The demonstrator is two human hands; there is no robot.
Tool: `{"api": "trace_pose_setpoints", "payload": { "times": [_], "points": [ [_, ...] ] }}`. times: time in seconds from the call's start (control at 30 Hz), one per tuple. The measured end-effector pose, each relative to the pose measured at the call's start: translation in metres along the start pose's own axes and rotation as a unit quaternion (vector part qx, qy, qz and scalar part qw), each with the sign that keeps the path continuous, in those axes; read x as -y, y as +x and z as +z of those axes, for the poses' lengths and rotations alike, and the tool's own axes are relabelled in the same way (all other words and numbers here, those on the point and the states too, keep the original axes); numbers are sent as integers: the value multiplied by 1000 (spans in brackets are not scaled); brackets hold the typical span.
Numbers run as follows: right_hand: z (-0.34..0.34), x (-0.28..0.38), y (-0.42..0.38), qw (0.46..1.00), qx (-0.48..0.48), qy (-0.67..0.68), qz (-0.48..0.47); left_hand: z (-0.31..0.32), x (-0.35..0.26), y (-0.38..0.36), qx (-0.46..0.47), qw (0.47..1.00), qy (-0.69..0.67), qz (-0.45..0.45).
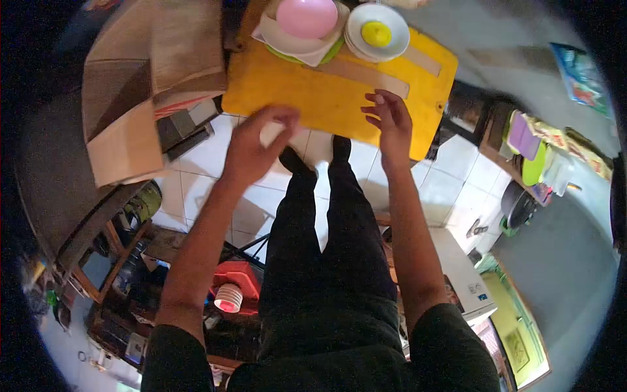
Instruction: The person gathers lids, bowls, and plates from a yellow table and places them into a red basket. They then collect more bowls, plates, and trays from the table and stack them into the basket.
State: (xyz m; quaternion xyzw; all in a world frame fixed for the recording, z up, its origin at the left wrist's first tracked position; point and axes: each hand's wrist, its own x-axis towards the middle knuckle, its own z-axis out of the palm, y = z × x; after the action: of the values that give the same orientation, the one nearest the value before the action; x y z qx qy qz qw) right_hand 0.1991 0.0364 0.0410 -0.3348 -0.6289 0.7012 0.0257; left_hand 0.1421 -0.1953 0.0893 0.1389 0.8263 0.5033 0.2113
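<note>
A yellow tabletop (313, 91) is in front of me. Over its near left edge, my left hand (251, 147) is raised and blurred, with thumb and fingers curved and a pale gap between them. I see nothing held in it. My right hand (394, 124) hovers over the right part of the tabletop, fingers apart and loosely bent, holding nothing. Toward the back stand a pink bowl (307, 16) on white and green dishes (287, 46), and a stack of white bowls (353, 40) with a yellow item (376, 33) inside the top one.
An open cardboard box (124, 137) stands at the left. A shelf with a purple item (522, 134) and a green item (534, 163) is at the right. Behind me are a red container (241, 277) with stacked bowls (228, 297) and a white cabinet (450, 261). The floor (196, 157) is white tile.
</note>
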Motion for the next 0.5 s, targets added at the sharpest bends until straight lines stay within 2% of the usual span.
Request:
{"api": "trace_pose_setpoints", "payload": {
  "times": [0.13,0.2,0.23,0.3,0.37,0.43,0.5],
  "points": [
    [1,-69,-8,999,18,37,27,43,24,86,2,998,40,38],
    [-6,-77,-21,997,40,49,39,74,27,124,-25,989,86,116],
    [-15,-82,-25,996,59,51,54,89,30,142,-24,989,83,117],
    [-39,-82,-32,995,76,18,63,116,32,177,-41,962,172,208],
    [-67,-78,-33,996,65,-8,67,135,32,208,-34,960,201,194],
    [-101,-83,-28,995,52,-36,79,147,34,232,19,952,257,165],
    [-129,-73,-21,993,54,-61,79,151,34,237,-1,956,245,161]
  ]
}}
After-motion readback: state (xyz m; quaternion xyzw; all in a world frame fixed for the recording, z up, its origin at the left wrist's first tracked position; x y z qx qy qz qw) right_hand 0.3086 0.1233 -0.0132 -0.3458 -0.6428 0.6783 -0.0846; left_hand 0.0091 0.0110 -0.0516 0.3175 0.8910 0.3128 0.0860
